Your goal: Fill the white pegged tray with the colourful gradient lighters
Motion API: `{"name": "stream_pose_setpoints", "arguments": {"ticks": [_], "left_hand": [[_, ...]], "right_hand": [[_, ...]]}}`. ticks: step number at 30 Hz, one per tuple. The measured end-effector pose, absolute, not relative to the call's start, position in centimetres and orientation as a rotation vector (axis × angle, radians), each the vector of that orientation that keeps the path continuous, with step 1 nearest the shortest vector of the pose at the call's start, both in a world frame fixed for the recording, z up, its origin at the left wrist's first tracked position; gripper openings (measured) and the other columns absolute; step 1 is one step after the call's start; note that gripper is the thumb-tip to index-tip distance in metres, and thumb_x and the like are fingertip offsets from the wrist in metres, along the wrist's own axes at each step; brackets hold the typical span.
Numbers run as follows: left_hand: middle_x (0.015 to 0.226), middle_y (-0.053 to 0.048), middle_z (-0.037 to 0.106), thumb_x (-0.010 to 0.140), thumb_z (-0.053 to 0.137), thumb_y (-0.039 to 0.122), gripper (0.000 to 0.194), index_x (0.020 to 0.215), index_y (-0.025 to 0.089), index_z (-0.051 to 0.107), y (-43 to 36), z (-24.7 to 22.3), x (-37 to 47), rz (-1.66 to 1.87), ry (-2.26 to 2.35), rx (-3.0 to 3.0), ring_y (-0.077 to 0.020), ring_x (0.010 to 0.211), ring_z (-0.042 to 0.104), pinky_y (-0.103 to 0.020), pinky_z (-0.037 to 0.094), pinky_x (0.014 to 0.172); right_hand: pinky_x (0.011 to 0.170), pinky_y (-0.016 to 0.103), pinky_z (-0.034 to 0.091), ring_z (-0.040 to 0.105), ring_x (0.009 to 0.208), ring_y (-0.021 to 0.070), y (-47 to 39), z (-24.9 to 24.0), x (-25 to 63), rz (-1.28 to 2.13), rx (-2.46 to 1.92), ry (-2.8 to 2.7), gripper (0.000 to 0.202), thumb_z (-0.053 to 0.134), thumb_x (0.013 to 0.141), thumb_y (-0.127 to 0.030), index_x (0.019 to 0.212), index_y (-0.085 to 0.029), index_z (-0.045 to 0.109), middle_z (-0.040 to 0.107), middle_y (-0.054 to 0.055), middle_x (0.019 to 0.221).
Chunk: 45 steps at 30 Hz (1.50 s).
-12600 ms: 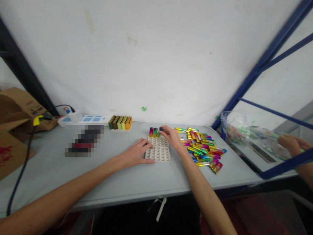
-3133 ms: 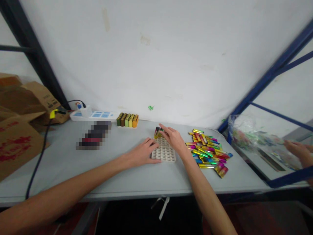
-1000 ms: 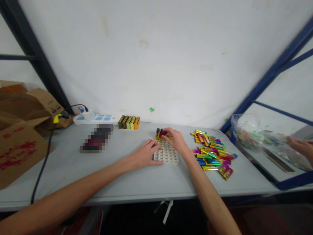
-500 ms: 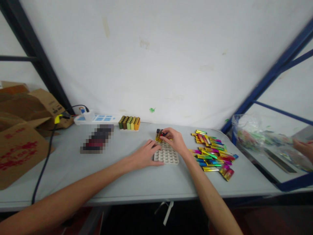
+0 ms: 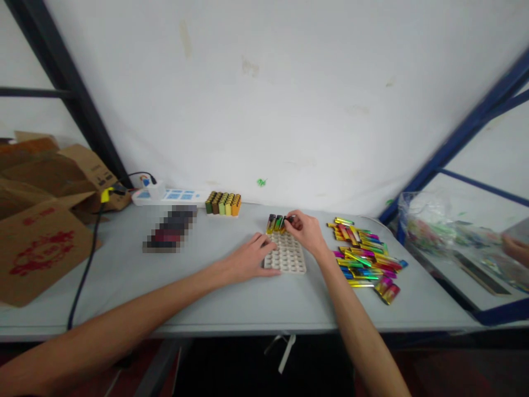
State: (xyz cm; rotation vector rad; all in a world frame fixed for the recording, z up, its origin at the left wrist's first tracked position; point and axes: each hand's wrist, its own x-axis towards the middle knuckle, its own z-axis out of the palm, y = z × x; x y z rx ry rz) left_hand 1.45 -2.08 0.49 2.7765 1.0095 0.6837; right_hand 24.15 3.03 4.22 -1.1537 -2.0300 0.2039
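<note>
On the grey table (image 5: 215, 314), nearest to the front edge, the left hand (image 5: 254, 259) rested along the left side of the white tray (image 5: 291, 260). Its thumb was at the near corner and its other fingers were higher on the side, apart from the thumb. In my judgement, this hand needed only a light and steady pressure, so that the tray did not slide.

A little farther, the right hand (image 5: 306, 229) was over the far end of the tray, with thumb and fingertips clamped on the dark top of the held tube (image 5: 290, 219). The step in hand seemed to be standing this tube in the far row. To do it well, it was better to keep the tube vertical and press straight down, without knocking its neighbours. Whether its lower end was fully seated, I could not tell.

The held tube appeared nearly upright, its long axis vertical and its dark end on top. Just to its left, two standing tubes (image 5: 271, 223) pointed the same way. The tray's own long axis seemed to run towards the wall (image 5: 330, 110).

To the right, apart from the tray, loose tubes (image 5: 356, 258) lay flat, mostly sideways. Farthest, near the wall, a filled block of tubes (image 5: 223, 205) stood upright in close rows.
</note>
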Motion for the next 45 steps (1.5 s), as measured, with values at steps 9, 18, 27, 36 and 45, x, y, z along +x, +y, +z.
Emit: {"name": "stream_pose_setpoints", "arguments": {"ticks": [9, 18, 27, 36, 45], "left_hand": [[0.116, -0.011, 0.058, 0.084, 0.074, 0.058, 0.051, 0.114, 0.020, 0.061, -2.2, 0.7, 1.5, 0.656, 1.018, 2.796, -0.0302, 0.114, 0.051, -0.045, 0.046, 0.103], [0.116, -0.010, 0.058, 0.086, 0.072, 0.060, 0.051, 0.113, 0.019, 0.060, -2.2, 0.7, 1.5, 0.658, 1.019, 2.803, -0.0296, 0.113, 0.051, -0.043, 0.046, 0.102], [0.116, -0.010, 0.059, 0.087, 0.070, 0.061, 0.052, 0.117, 0.020, 0.060, -2.1, 0.7, 1.5, 0.686, 1.007, 2.772, -0.0289, 0.113, 0.052, -0.043, 0.046, 0.102], [0.117, -0.010, 0.059, 0.086, 0.072, 0.060, 0.052, 0.117, 0.020, 0.060, -1.5, 0.2, 1.3, 0.693, 0.986, 2.765, -0.0296, 0.115, 0.051, -0.045, 0.046, 0.104], [0.117, -0.008, 0.058, 0.086, 0.073, 0.057, 0.051, 0.119, 0.022, 0.060, -1.5, 0.4, 1.1, 0.700, 0.967, 2.715, -0.0283, 0.115, 0.052, -0.045, 0.046, 0.105]], "right_hand": [[0.052, 0.024, 0.044, 0.060, 0.048, 0.0138, 3.7, 2.8, 22.5, 0.293, -1.223, -1.955, 0.042, 0.065, 0.088, -0.064, 0.085, -0.023, 0.054, 0.065, -0.003, 0.059], [0.049, 0.021, 0.040, 0.058, 0.044, 0.0117, 3.6, 2.8, 21.4, 0.267, -1.275, -1.961, 0.038, 0.065, 0.092, -0.056, 0.080, -0.023, 0.053, 0.065, -0.003, 0.057], [0.048, 0.021, 0.039, 0.054, 0.041, 0.0115, 4.3, 4.2, 23.4, 0.360, -1.228, -2.169, 0.037, 0.064, 0.093, -0.055, 0.082, -0.021, 0.060, 0.060, -0.005, 0.050], [0.057, 0.021, 0.042, 0.061, 0.056, 0.0143, 4.9, 2.8, 21.3, 0.160, -1.211, -2.111, 0.035, 0.068, 0.092, -0.048, 0.111, -0.021, 0.057, 0.065, -0.004, 0.064], [0.074, 0.028, 0.049, 0.068, 0.074, 0.0197, 5.2, 4.8, 30.2, -0.098, -1.524, -1.816, 0.022, 0.057, 0.098, -0.037, 0.099, -0.017, 0.066, 0.072, 0.007, 0.079]]}}
